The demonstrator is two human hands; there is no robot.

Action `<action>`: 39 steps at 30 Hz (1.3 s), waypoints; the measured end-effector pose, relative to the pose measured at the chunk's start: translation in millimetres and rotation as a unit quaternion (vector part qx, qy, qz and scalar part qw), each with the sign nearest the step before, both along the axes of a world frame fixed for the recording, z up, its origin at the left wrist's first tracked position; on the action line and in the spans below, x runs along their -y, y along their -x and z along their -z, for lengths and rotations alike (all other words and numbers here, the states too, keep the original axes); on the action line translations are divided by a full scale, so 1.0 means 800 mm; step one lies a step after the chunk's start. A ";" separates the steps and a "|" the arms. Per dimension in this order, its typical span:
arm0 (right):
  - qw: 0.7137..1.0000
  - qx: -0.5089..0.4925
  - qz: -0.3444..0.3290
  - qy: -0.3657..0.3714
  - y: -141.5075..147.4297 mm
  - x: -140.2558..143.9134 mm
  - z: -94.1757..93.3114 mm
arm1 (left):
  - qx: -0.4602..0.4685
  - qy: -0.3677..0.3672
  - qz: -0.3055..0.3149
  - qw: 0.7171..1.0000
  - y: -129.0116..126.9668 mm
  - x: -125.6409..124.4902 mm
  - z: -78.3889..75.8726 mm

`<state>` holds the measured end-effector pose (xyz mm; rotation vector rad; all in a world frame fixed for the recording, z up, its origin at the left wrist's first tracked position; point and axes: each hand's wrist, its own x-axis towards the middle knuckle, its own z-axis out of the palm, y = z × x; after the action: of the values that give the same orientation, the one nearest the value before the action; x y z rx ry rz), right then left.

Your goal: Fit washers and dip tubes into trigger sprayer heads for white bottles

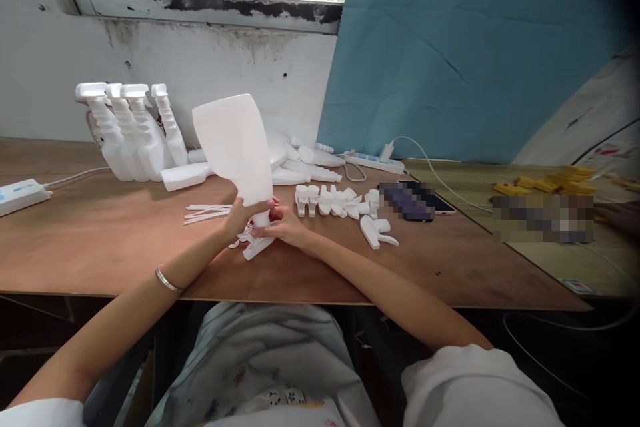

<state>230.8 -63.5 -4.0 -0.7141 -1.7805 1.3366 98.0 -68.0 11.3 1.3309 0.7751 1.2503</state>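
A white plastic spray bottle (237,140) is held upside down over the table, its wide base up and its neck pointing down. My left hand (244,215) is closed around the neck. My right hand (286,225) is closed on the white trigger sprayer head (259,248) at the bottle's mouth; whether it is fully screwed on I cannot tell. Thin white dip tubes (207,213) lie just left of my left hand. Right of my right hand, several white sprayer heads (335,201) stand in a row, and a loose one (376,232) lies nearer the front.
Several bottles with sprayer heads (133,133) stand at the back left. More white bottles (305,163) lie behind the held one. Power strips (23,195), phones (440,199) and cables are on the tables. Yellow pieces (555,181) and another person's hand (620,217) are at right.
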 end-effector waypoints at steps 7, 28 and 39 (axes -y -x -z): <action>0.999 0.001 -0.024 0.031 0.002 0.004 -0.001 | 0.006 0.013 0.003 1.000 0.000 0.001 -0.002; 0.987 -0.116 0.005 0.107 0.008 0.006 -0.001 | 0.027 0.050 -0.037 0.998 -0.001 -0.004 -0.003; 0.986 -0.139 0.033 0.088 0.013 0.011 -0.005 | 0.037 0.063 0.025 0.997 0.004 0.000 -0.017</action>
<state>220.4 -71.9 -0.1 -0.6394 -1.4211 1.4835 95.1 -68.1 25.2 1.1886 0.7513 1.1864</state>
